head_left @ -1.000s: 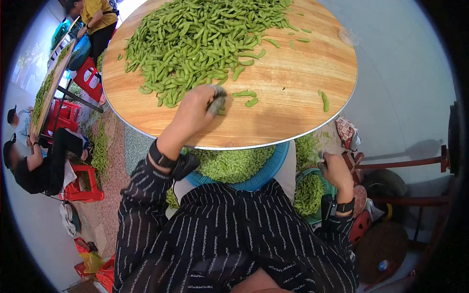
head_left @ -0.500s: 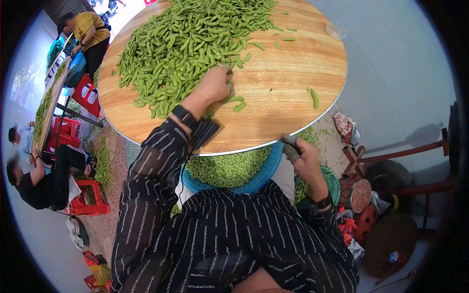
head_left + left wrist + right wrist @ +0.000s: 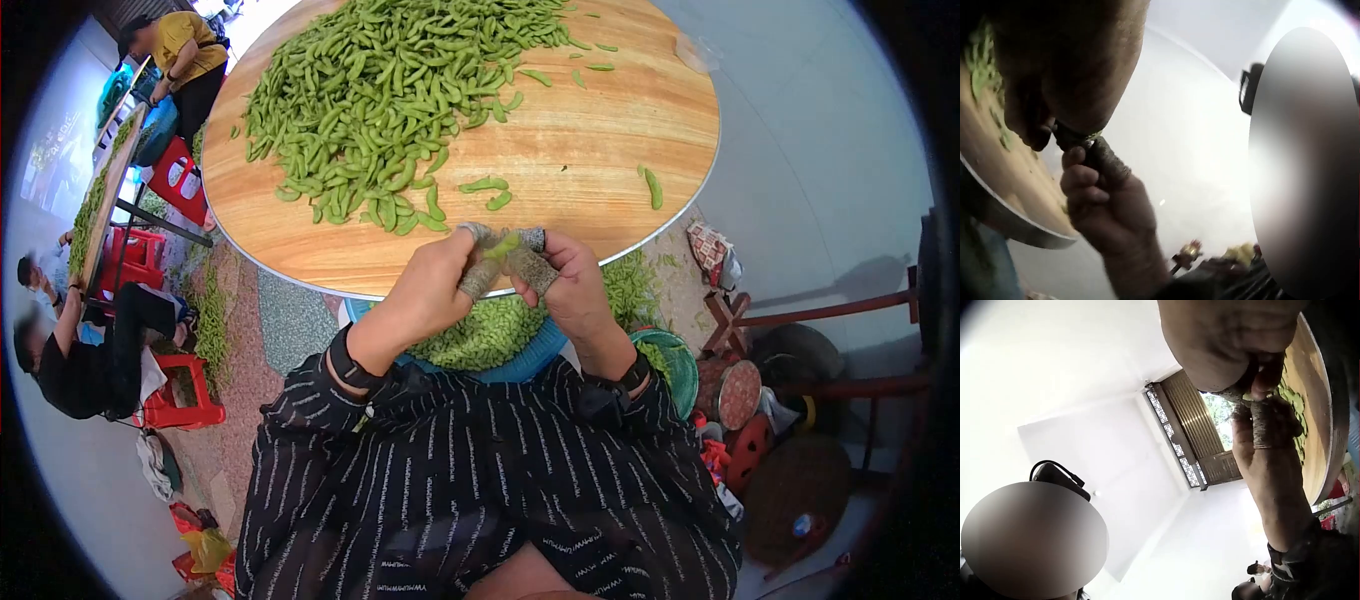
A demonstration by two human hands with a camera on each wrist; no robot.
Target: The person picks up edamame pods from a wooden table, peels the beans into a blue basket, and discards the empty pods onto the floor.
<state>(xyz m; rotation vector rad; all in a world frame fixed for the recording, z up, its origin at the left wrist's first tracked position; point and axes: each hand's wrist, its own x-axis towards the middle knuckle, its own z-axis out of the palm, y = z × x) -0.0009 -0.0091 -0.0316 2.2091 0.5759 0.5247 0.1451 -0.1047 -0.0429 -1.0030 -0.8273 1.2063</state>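
Note:
Above the near edge of the round wooden table [image 3: 600, 140], both hands meet at a green soybean pod [image 3: 503, 246]. My left hand [image 3: 425, 285] pinches it from the left, thumb and fingertip in grey covers. From the right, my right hand [image 3: 575, 285] pinches the same pod, with speckled grey covers on its thumb and finger. The covered fingertips hide most of the pod. Beyond the hands lies a big heap of pods [image 3: 370, 90]. Shelled beans [image 3: 480, 335] fill a blue basin [image 3: 545, 352] below the table edge, partly behind the wrists.
Stray pods [image 3: 485, 184] lie on the table near the heap. A green basket [image 3: 690, 375] holding pods stands low at right, near a wooden frame [image 3: 800, 315]. People sit and stand at another table [image 3: 112, 190] on the left, beside red stools [image 3: 180, 395].
My left hand has come back from the heap's edge toward the table's near edge with a pod. My right hand has risen from beside the basket to meet it.

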